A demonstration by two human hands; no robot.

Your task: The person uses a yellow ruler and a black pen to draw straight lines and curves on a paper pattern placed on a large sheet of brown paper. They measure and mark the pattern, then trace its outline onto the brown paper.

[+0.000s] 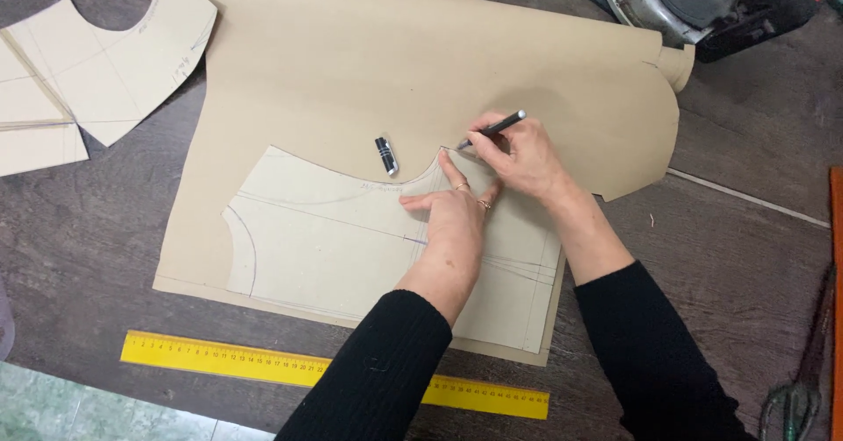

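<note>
A: Starting at nine o'clock, what lies on the worktop (105, 230)?

B: A stack of pale cut paper pieces (97, 63) at ten o'clock, their curved edges well apart from the big brown paper sheet (351, 54). Bare dark wood shows between them.

A: And along the near edge?

B: A yellow ruler (228, 359) runs from seven towards six o'clock, just beside the sheet's lower edge, not touching it. A black sleeve crosses over its right part.

A: The middle?

B: A pale pattern piece (325, 239) lies flat on the brown sheet, inside its edges. A small black cap (386, 155) lies just above the pattern's curved top edge, near twelve o'clock of it.

A: The hands?

B: The left hand (452, 221) lies flat with fingers spread, pressing the pattern down near its upper right corner; its grip is released, holding nothing. The right hand (522, 155), touching the left, has its grip clenched around a dark pen (492, 128), tip at the pattern's top corner edge.

A: Further right?

B: The brown sheet ends in a roll (676, 63) at one o'clock. A grey machine (694, 2) sits past it. Open wood spreads at three o'clock, and scissors (795, 397) lie at four o'clock by an orange edge (836, 300).
</note>
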